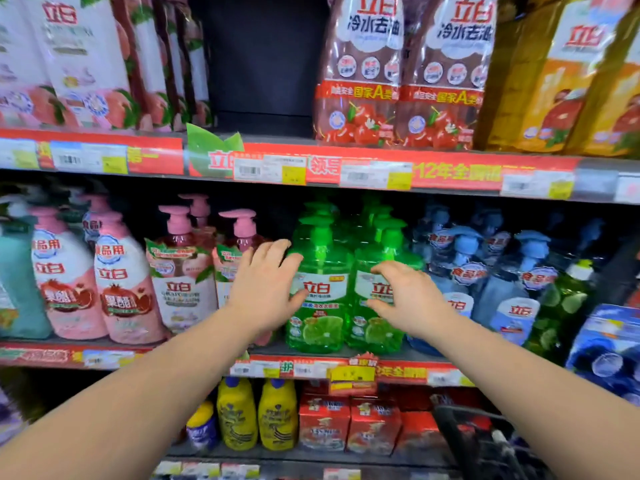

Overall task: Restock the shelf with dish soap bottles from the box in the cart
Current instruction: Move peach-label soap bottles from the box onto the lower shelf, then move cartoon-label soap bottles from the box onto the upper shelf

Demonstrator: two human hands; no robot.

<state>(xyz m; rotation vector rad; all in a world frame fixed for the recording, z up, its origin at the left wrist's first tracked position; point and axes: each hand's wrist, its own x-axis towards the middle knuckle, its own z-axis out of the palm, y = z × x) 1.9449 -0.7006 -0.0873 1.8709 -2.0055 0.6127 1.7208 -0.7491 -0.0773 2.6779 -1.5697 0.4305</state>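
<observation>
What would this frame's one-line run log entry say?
left hand: against side of left green bottle | right hand: fingers curled at label of right green bottle | both upright at middle shelf front | grip: unclear

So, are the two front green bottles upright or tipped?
Upright. The left green bottle and the right green bottle both stand on their bases on the shelf, pump heads on top.

Dark-backed shelf with red price strips

Left hand and right hand against two green dish soap bottles
</observation>
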